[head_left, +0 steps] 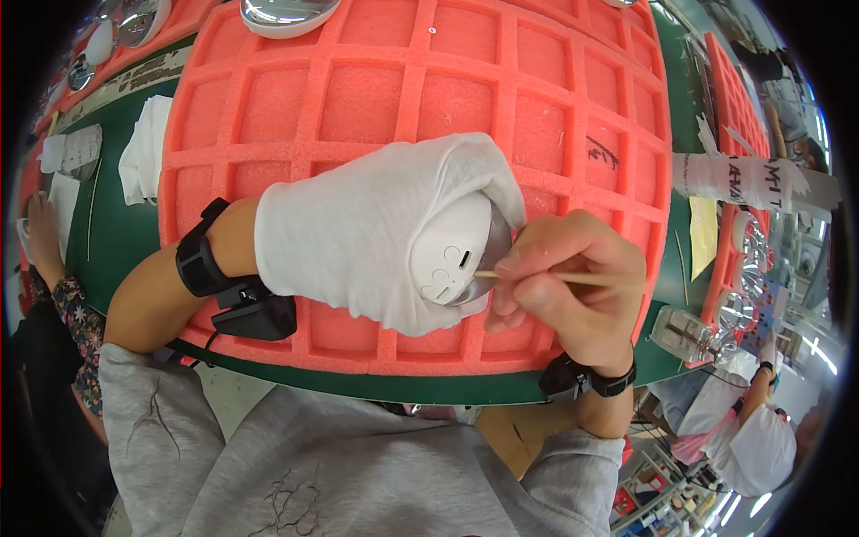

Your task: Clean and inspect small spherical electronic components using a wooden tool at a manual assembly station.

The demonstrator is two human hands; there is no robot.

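Nearest, grey sleeves lead up to two wrists with black bands, the left one carrying a small black box with a cable. The right hand (568, 286) has its fingers pinched tight around a thin wooden stick (555, 278), which lies level and points left, its tip touching the lower back of a round white device (452, 252). That device is a smooth, oval, white plastic shell with a few small openings and a slot on the face turned toward the camera; behind it, on its right side, a shiny chrome rim shows. It sits at the middle of the scene, just above the near edge of the orange foam tray (376, 98). The left hand (358, 237) is wrapped in a white cloth (340, 233) and closes around the device through it, the fingers themselves hidden under the fabric. The tray is a grid of square pockets on a green table (112, 224). Farther off, at the tray's far edge, lies a round chrome-rimmed piece (284, 12). Folded white cloths (148, 148) lie on the table to the far left.
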